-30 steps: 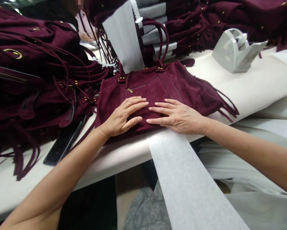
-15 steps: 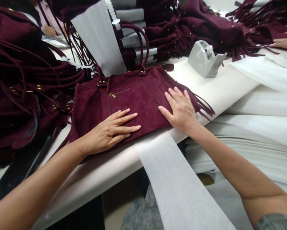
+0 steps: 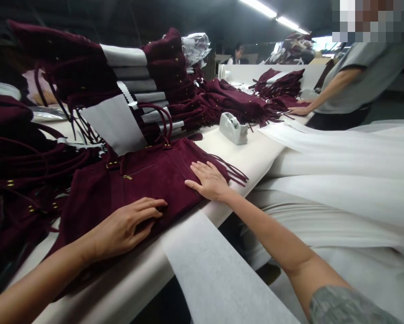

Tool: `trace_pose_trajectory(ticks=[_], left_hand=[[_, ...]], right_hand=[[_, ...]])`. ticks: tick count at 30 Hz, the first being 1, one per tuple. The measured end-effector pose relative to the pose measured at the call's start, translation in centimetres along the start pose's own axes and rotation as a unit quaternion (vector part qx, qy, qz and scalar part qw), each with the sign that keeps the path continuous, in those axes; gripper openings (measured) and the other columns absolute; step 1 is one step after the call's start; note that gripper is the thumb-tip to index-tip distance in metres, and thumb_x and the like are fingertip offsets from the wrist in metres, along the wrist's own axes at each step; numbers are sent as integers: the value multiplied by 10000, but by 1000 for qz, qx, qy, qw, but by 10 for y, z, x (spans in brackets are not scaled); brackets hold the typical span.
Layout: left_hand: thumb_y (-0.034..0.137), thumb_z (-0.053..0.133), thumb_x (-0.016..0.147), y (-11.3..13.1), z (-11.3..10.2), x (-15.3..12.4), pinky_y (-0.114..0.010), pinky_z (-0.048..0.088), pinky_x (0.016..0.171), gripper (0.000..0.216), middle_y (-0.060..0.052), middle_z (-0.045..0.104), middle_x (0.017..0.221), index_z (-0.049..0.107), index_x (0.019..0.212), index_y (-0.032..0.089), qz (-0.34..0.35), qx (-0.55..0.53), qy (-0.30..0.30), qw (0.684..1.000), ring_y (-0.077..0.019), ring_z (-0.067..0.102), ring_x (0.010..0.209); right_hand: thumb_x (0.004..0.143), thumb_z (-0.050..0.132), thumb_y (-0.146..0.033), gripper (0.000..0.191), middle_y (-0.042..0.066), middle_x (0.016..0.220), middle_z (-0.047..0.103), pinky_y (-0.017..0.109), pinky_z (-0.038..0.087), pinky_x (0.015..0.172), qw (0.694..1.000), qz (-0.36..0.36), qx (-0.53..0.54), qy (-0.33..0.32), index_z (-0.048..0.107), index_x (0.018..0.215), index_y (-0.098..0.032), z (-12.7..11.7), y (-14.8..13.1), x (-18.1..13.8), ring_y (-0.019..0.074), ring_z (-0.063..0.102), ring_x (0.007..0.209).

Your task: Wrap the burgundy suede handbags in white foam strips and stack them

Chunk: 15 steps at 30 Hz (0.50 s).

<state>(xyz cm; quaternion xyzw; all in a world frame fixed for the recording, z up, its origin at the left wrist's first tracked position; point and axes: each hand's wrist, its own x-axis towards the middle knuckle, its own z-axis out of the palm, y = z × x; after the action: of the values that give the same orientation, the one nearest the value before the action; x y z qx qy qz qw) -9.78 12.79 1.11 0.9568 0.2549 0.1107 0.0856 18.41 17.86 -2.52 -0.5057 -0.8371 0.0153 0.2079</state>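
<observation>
A burgundy suede handbag (image 3: 151,175) lies flat on the white-covered table (image 3: 215,150), its round handles up at the far side and its fringe out to the right. My right hand (image 3: 208,179) rests on the bag's right part with fingers stretched out. Over the lower left part is my left hand (image 3: 129,227), palm down, its fingers loosely bent and apart, holding nothing. A strip of white paper (image 3: 218,270) comes out from under the bag and hangs over the near table edge. Another white paper piece (image 3: 115,123) stands up behind the bag, among the handles.
Behind the bag rises a stack of paper-banded burgundy bags (image 3: 168,58). More bags (image 3: 15,193) crowd the left. A grey tape dispenser (image 3: 233,129) stands beyond the fringe. White sheets (image 3: 340,180) lie piled at right. A co-worker (image 3: 364,81) leans on the far table end.
The view has tilted up, bringing the co-worker and ceiling lights in. My left hand's fingers have bent and lifted somewhat from the bag. My right hand still lies flat on it.
</observation>
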Motion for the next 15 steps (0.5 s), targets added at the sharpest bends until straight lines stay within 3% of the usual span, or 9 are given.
trace_pose_trajectory(ticks=[5, 7, 9, 11, 13, 15], left_hand=[[268, 442, 921, 2, -2, 40, -233, 488, 704, 220, -33, 606, 897, 563, 752, 195, -16, -14, -68, 997, -134, 599, 746], [287, 402, 939, -3, 8, 52, -235, 462, 639, 278, -9, 543, 765, 528, 709, 193, -35, -13, -37, 999, -123, 539, 640], [315, 391, 955, -7, 18, 55, -256, 479, 697, 268, -21, 557, 804, 543, 774, 189, -70, -16, 38, 997, -139, 557, 702], [360, 443, 952, -9, 25, 54, -312, 494, 847, 219, -67, 603, 993, 570, 971, 183, -94, -20, 107, 990, -183, 591, 907], [378, 488, 946, -8, 26, 50, -387, 443, 1009, 320, -112, 567, 1241, 532, 1206, 196, -86, -23, 124, 988, -229, 534, 1152], [369, 469, 964, -6, 25, 48, -440, 368, 1104, 406, -109, 488, 1401, 476, 1346, 234, -66, -25, 99, 993, -244, 440, 1299]], right_hand=[[965, 348, -598, 638, 105, 1456, 472, 415, 181, 1185, 999, -11, 32, 33, 501, 1386, -143, 1, 1, -2, 219, 352, 1394], [973, 377, -549, 572, 96, 1433, 502, 413, 203, 1181, 998, -17, 47, 48, 526, 1366, -160, 2, 3, -2, 211, 377, 1380], [986, 401, -451, 462, 73, 1380, 559, 404, 231, 1177, 994, -29, 70, 79, 573, 1320, -183, 3, 5, -2, 191, 426, 1346], [984, 399, -328, 366, 53, 1303, 621, 419, 267, 1166, 986, -26, 91, 135, 634, 1242, -215, 5, 6, -4, 184, 480, 1299], [962, 391, -240, 350, 66, 1265, 640, 472, 294, 1147, 972, 12, 86, 218, 675, 1167, -227, 7, 6, -7, 211, 499, 1277], [938, 412, -223, 342, 106, 1298, 610, 548, 301, 1120, 951, 75, 51, 295, 675, 1156, -207, 10, 7, -12, 266, 474, 1292]])
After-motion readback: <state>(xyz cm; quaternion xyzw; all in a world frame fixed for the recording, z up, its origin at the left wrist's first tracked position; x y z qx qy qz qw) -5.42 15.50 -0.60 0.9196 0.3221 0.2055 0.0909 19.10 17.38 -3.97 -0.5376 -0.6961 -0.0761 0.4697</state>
